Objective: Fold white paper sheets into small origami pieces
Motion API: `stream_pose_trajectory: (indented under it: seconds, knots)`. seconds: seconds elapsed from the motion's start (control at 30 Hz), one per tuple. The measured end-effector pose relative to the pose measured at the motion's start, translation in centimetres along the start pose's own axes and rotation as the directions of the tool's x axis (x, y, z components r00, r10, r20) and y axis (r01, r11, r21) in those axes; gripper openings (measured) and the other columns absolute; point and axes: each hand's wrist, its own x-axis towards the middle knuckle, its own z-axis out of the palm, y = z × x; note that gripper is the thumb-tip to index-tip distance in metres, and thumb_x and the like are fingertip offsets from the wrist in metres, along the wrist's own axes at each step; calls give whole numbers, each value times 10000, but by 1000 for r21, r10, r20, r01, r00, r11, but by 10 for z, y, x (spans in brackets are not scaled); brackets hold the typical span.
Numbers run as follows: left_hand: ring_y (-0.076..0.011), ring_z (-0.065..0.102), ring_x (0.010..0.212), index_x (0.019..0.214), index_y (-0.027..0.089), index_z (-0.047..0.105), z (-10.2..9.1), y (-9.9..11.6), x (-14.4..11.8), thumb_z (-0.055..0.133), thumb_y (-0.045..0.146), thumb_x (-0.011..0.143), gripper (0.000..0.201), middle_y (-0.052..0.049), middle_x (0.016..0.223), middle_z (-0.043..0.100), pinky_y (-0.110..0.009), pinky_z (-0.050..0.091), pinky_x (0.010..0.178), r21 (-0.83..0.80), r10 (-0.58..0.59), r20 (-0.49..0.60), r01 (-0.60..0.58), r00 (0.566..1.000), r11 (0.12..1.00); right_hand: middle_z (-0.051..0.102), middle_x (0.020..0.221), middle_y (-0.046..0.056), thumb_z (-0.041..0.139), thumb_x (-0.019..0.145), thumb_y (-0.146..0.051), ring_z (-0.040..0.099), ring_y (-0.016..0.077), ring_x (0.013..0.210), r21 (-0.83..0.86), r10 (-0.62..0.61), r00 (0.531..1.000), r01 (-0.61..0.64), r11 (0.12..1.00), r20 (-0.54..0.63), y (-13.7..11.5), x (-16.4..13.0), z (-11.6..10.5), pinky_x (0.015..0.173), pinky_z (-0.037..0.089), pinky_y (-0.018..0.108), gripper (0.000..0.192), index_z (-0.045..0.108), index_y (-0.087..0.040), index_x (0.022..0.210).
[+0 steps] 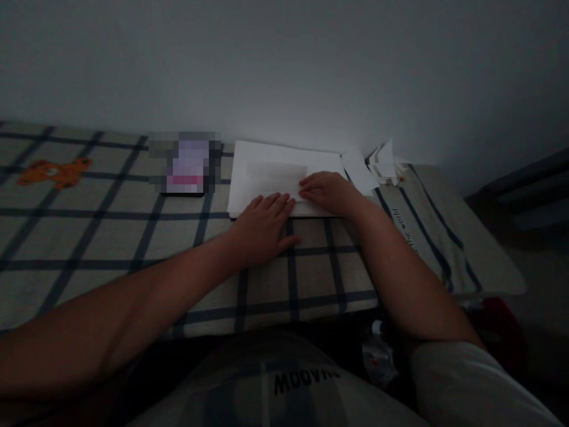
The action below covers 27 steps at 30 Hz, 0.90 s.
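A white pad or stack of paper (253, 151) lies on the checked cloth in front of me, against the wall side. My left hand (267, 222) rests flat across its near edge, fingers stretched out and thumb apart, over the cloth. On the pad's right half is my right hand (326, 191), its thumb and fingertips drawn together in a pinch low over the paper. What sits between those fingertips is too dim to make out. A faint grey strip (276, 170) shows on the page just left of the right fingertips.
A phone (189, 166), blurred out on its screen, lies left of the pad. Farther left is an orange spotted cutout (56, 172). Folded white paper pieces (382, 163) stand right of the pad. Below the table edge is a clear plastic bottle (377, 356). A wall rises behind.
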Motion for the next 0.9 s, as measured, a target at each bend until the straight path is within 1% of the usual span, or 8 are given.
stream_pose_trajectory:
  seconds: [0.1, 0.2, 0.27, 0.43, 0.6, 0.77, 0.9]
  knots:
    - [-334, 335, 1509, 1571, 45, 343, -1, -1, 0, 370, 602, 1011, 790, -185, 1632, 362, -479, 250, 1234, -1, 3, -8, -3, 1000, 1000, 759, 1212, 96, 641, 916, -239, 700, 255, 1151, 1, -3, 1000, 3, 1000, 8, -1, -1, -1, 1062, 506, 422, 207, 822, -196, 1008]
    - [-333, 352, 1498, 1572, 49, 343, 0, -1, 0, 371, 594, 1012, 781, -182, 1628, 372, -480, 264, 1227, -1, 10, -16, -10, 1000, 1000, 758, 1220, 78, 645, 912, -253, 698, 244, 1159, -3, 2, 1000, -2, 1000, 23, 0, -2, -1, 1066, 511, 403, 205, 824, -218, 1005]
    - [-333, 355, 1495, 1570, 50, 346, 1, -1, -1, 367, 586, 1016, 771, -179, 1626, 378, -480, 268, 1224, 2, 18, -21, -18, 1000, 1000, 755, 1229, 72, 646, 912, -258, 697, 240, 1162, -1, 5, 1000, -5, 1000, 30, 0, -2, -2, 1065, 513, 393, 205, 825, -221, 1005]
    - [-338, 356, 1495, 1565, 41, 354, 0, -1, -1, 379, 581, 1016, 770, -188, 1620, 385, -483, 270, 1222, 2, 22, -22, -22, 1000, 1000, 753, 1230, 77, 636, 921, -263, 696, 245, 1155, -1, 9, 999, -9, 1000, 42, -1, -3, -4, 1058, 516, 410, 214, 821, -218, 1017]
    - [-344, 352, 1497, 1566, 31, 347, -2, -2, 0, 382, 576, 1015, 776, -194, 1616, 389, -493, 267, 1224, -1, 25, -24, -25, 999, 1000, 750, 1234, 85, 614, 932, -264, 689, 244, 1157, -12, 6, 999, -5, 1000, 41, -2, -3, -4, 1070, 500, 397, 235, 821, -209, 1029]
    - [-348, 357, 1493, 1564, 29, 351, -2, -2, 1, 386, 581, 1010, 782, -198, 1616, 386, -490, 266, 1223, -10, 23, -25, -23, 999, 1000, 757, 1223, 66, 628, 921, -265, 693, 247, 1165, -20, 11, 999, -10, 1000, 36, -1, -2, -3, 1068, 498, 404, 217, 827, -223, 994]
    - [-341, 348, 1499, 1569, 37, 341, -4, -2, 1, 394, 593, 1005, 794, -189, 1619, 386, -472, 251, 1229, -5, 20, -1, -20, 1000, 1000, 753, 1228, 90, 633, 915, -251, 696, 257, 1164, -2, 24, 999, -24, 1000, 46, -2, -1, -3, 1066, 503, 415, 216, 830, -214, 995]
